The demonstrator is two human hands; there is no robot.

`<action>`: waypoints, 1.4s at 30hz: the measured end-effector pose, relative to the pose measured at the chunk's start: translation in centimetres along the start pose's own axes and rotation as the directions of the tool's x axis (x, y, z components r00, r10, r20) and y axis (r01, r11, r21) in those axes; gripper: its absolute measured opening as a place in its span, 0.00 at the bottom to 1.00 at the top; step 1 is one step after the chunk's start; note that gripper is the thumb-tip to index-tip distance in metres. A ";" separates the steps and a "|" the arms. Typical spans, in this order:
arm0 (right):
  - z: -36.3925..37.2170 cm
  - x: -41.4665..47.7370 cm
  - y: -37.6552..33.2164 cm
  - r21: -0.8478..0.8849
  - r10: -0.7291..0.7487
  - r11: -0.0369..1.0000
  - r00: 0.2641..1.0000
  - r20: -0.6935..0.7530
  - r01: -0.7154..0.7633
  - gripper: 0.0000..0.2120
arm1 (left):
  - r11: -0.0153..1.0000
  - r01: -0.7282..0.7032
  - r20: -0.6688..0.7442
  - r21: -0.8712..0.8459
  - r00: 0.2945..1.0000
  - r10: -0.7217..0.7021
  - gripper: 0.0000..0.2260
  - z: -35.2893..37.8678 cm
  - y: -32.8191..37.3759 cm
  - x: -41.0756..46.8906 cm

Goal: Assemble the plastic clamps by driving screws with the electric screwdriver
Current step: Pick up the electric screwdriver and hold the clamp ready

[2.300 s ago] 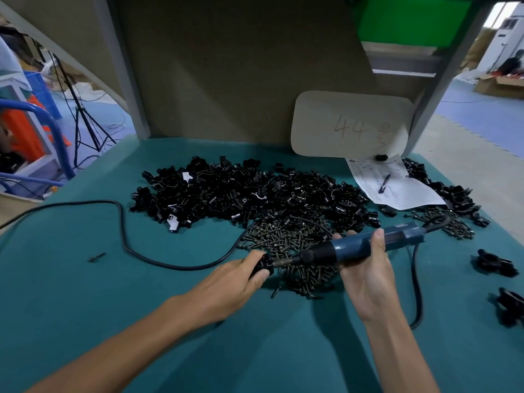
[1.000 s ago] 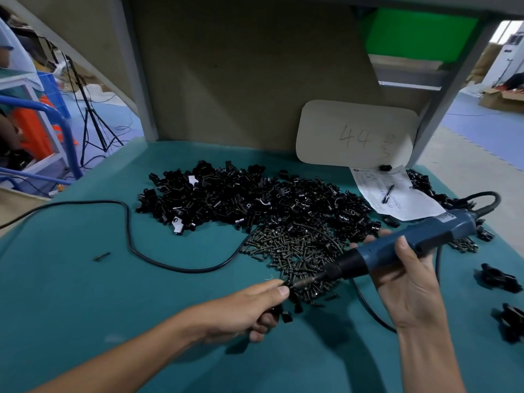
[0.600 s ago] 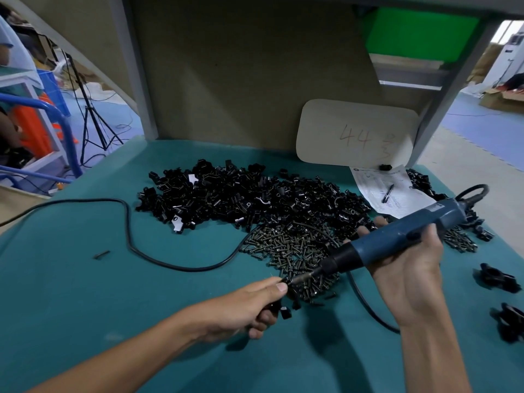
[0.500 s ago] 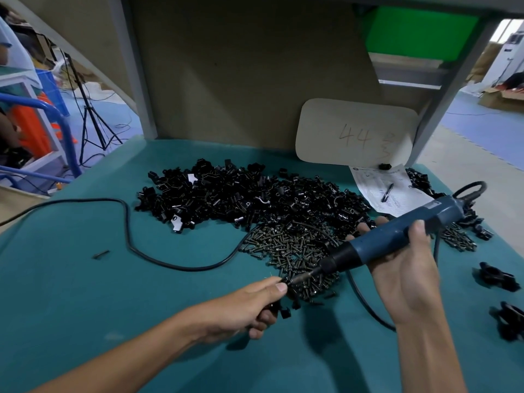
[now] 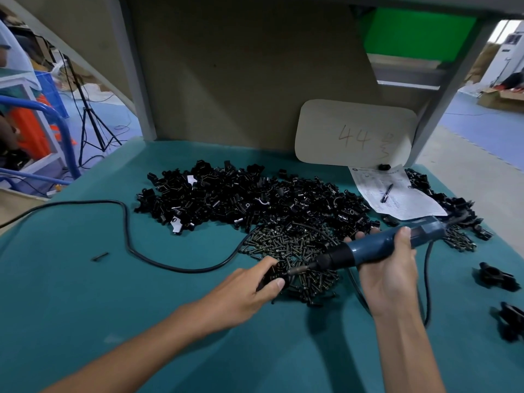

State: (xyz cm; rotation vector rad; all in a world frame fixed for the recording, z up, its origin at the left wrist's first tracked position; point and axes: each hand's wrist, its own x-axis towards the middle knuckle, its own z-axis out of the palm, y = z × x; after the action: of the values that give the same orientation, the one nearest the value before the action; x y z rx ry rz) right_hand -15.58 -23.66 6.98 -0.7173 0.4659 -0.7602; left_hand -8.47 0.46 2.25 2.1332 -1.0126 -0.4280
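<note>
Clamp parts, small and black, lie heaped in a wide pile across the far middle of the green tabletop. Just in front of the heap, touching its near edge, is a smaller mound of dark screws. One clamp has been taken out and sits at the near left edge of the screw mound, pinched between the thumb and fingers of the left hand. The right hand is wrapped round the blue body of the electric screwdriver, thumb on top, fingertips showing past its far side. The tool lies nearly level, its black nose and thin bit pointing left, and the bit's tip meets the held clamp. From where I stand I cannot tell whether a screw sits on the bit.

A black cable snakes over the left of the tabletop and runs in under the screws. A single loose screw lies alone, well left of it. At the far right a printed sheet carries a pen, with a pale card marked "44" propped behind it. More black parts and screws lie to the right of the sheet, and two larger black pieces rest near the right edge.
</note>
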 end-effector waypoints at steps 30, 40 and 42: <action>-0.4 -0.8 -0.1 0.060 0.016 0.998 1.000 0.025 -0.017 0.30 | 0.998 -0.037 -0.075 0.041 0.996 0.040 0.12 -0.5 1.0 0.0; -1.3 -0.5 -0.7 0.058 -0.014 0.998 0.999 -0.049 0.016 0.32 | 0.998 0.000 -0.087 0.059 0.996 0.005 0.14 -0.5 0.3 -0.1; -1.9 0.3 -1.9 -0.053 -0.059 0.997 0.993 -0.099 0.054 0.31 | 0.998 0.008 -0.109 0.061 0.994 -0.002 0.16 -0.8 0.0 -0.2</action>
State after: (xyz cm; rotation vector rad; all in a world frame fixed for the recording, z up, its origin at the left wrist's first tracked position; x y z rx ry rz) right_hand -17.38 -25.66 7.09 -0.7440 0.5596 -0.8430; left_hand -8.20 0.96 2.81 2.1890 -0.9701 -0.2829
